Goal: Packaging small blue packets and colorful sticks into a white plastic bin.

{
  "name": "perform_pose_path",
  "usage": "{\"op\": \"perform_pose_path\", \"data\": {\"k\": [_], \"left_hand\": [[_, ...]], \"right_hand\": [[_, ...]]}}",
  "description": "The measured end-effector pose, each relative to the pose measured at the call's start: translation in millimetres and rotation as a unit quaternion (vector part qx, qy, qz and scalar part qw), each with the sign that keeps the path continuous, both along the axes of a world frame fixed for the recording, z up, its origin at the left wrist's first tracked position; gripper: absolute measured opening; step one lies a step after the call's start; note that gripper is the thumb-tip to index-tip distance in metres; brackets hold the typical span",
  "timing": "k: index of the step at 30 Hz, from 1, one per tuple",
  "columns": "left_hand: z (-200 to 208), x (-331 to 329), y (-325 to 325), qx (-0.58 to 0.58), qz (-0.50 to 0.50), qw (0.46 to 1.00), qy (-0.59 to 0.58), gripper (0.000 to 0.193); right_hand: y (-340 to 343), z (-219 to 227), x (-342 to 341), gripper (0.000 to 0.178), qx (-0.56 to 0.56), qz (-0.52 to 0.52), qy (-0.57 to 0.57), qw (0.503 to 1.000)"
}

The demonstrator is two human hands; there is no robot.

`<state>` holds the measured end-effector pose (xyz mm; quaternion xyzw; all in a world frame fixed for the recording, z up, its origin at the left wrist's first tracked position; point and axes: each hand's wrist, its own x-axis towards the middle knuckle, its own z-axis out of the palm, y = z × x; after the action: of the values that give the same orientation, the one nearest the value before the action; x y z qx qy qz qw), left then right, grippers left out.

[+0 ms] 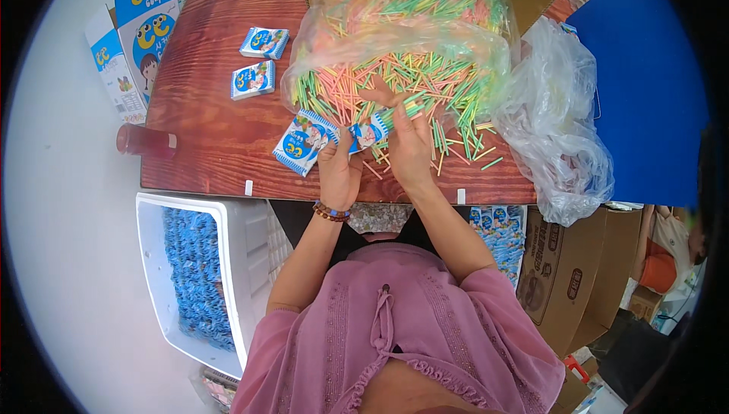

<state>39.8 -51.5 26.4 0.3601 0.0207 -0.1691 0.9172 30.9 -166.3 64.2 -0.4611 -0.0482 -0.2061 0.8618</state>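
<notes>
My left hand [340, 171] is closed on a small blue-and-white packet [367, 132], tilted toward my right hand. Thin candy sticks [411, 107] in green and yellow are pinched in my right hand [411, 152], right beside one end of that packet. Whether the sticks are inside it I cannot tell. Just left of my left fingers a stack of flat blue-and-white packets [298, 145] lies on the table. Beyond both hands, a large clear plastic bag [478, 46] spills a heap of pink, green and yellow candy sticks [342, 89] onto the wood.
Two more packet stacks [253, 80] sit on the red-brown table [205, 110]. A pink-tinted jar [146, 141] and printed boxes [144, 34] stand left. Crumpled plastic [558, 125] hangs over the right edge. A white foam box [247, 262] of blue packets and a cardboard carton [562, 277] flank me.
</notes>
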Motion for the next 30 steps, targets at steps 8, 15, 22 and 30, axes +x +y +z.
{"op": "perform_pose_path", "data": {"k": [8, 15, 22, 30], "left_hand": [[-8.9, 4.9, -4.1, -0.053, 0.007, 0.999, 0.001, 0.021], [-15.8, 15.3, 2.0, -0.155, -0.02, 0.987, 0.021, 0.023], [-10.2, 21.0, 6.7, -0.168, -0.018, 0.986, -0.016, 0.028], [0.5, 20.3, 6.4, -0.153, -0.039, 0.985, -0.069, 0.046]], "right_hand": [[2.5, 1.8, 0.1, 0.04, -0.045, 0.047, 0.0, 0.998], [-16.6, -0.1, 12.0, 0.05, 0.035, 0.086, -0.058, 0.994], [-12.3, 8.7, -4.0, 0.03, -0.245, 0.014, 0.169, 0.955], [-11.7, 25.8, 6.3, 0.023, -0.43, -0.024, 0.125, 0.894]]}}
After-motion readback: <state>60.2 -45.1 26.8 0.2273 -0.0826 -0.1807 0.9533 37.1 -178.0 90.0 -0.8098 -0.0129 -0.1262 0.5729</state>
